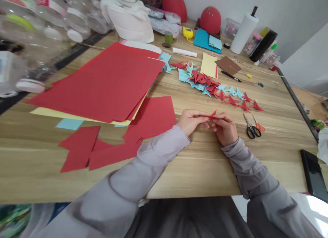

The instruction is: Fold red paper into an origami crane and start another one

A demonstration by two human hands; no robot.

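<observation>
My left hand and my right hand meet above the wooden table, both closed on a small piece of folded red paper. One pointed tip of it sticks up between my fingertips; the rest is mostly hidden by them. Beyond my hands lie several folded red paper cranes in a row, with light blue paper cranes beside them. To the right of my right hand rest black-handled scissors and a smaller orange-handled pair.
Large red sheets cover the table's left, with cut red pieces in front. A phone lies at the right edge. Farther back are a black pen, a yellow tape measure and a white roll. Plastic bottles crowd the far left.
</observation>
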